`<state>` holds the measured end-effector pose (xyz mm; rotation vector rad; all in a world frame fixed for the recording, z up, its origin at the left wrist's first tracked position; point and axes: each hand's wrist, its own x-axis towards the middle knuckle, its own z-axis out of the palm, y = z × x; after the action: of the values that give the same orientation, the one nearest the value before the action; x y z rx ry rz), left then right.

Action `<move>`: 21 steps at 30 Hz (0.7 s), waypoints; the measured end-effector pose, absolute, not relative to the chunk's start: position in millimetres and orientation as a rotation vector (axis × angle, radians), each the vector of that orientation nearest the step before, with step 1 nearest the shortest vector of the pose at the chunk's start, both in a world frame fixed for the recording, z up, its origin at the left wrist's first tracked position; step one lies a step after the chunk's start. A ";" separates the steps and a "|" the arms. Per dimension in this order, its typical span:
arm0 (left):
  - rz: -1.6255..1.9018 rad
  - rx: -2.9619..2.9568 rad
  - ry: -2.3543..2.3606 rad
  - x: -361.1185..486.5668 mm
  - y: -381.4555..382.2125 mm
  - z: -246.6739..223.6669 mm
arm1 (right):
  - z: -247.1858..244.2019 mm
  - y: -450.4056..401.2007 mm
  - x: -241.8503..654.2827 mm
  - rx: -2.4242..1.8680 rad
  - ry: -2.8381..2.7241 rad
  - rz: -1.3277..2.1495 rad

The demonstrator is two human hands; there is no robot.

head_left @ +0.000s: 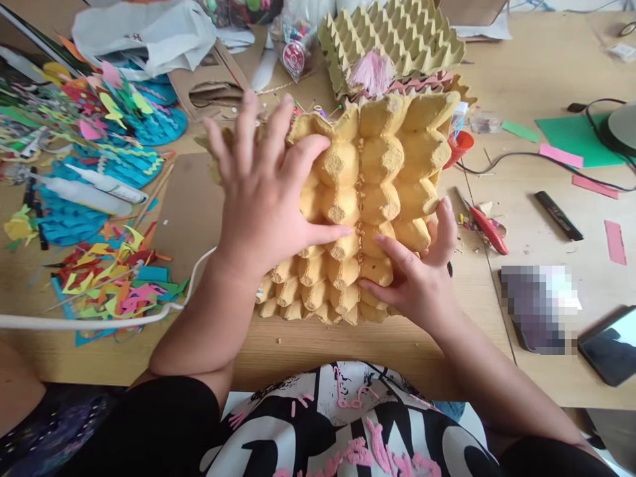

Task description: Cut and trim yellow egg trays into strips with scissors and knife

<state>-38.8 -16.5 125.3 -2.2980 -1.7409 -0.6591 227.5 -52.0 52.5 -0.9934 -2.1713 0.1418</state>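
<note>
A yellow moulded-pulp egg tray [338,212] stands tilted in front of me, with a rough crease running down it. My left hand [268,192] is spread over its left half, thumb and index finger touching the cups while the other fingers stretch up and apart. Lower right, my right hand [422,271] grips the tray's right part; some of its fingers go behind the edge. The tray's lower rows lie close to the table's front edge. What is behind the raised part is mostly hidden.
Stacked egg trays [392,46] with a pink tassel [372,73] sit behind. Paper scraps [119,271], glue bottles [94,189] and blue decorated pieces [69,212] lie left. At right are a red-handled cutter [489,228], a black strip-like object [559,215] and a phone [611,344]. A white cable [99,322] crosses left.
</note>
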 end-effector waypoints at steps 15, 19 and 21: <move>-0.671 -2.386 -1.739 -22.8 -2.0 114.6 | 109.9 -34.4 248.6 -1.201 -2.212 0.122; -0.695 -2.398 -1.671 -20.9 -5.8 114.7 | 135.5 -7.9 239.9 -1.217 -2.354 0.033; -0.709 -2.389 -1.634 -22.3 -6.9 114.5 | 140.5 2.5 231.6 -1.232 -2.448 -0.014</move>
<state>-22.3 -6.9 114.5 -2.3895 -1.6335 -0.7086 231.6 2.5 140.5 -1.2324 -2.4476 -0.0138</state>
